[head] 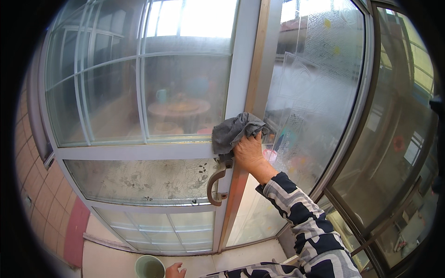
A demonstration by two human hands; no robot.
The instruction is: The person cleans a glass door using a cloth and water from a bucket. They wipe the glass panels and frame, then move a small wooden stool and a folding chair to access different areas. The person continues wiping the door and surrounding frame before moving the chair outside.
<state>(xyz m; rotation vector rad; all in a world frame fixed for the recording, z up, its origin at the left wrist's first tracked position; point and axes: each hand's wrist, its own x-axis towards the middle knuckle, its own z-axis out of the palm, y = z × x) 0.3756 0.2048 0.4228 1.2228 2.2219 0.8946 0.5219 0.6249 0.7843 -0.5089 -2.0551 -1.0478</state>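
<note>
My right hand (250,154) presses a crumpled grey cloth (231,133) against the white door frame (240,90), just above a curved brown door handle (211,186). The cloth covers part of the frame edge and hides the fingertips. At the bottom edge of the view is my left hand (176,270), partly cut off, its fingers loosely bent and apart with nothing seen in them. Right beside it stands a pale green bucket (150,266) with cloudy liquid inside; whether hand and bucket touch, I cannot tell.
The door holds a large glass pane (184,80) above a leaf-patterned pane (139,180). To the right is a textured glass panel (313,97), then a brown-framed window (375,139). Brick-coloured wall tiles (45,201) lie left. A round table (179,106) shows dimly through the glass.
</note>
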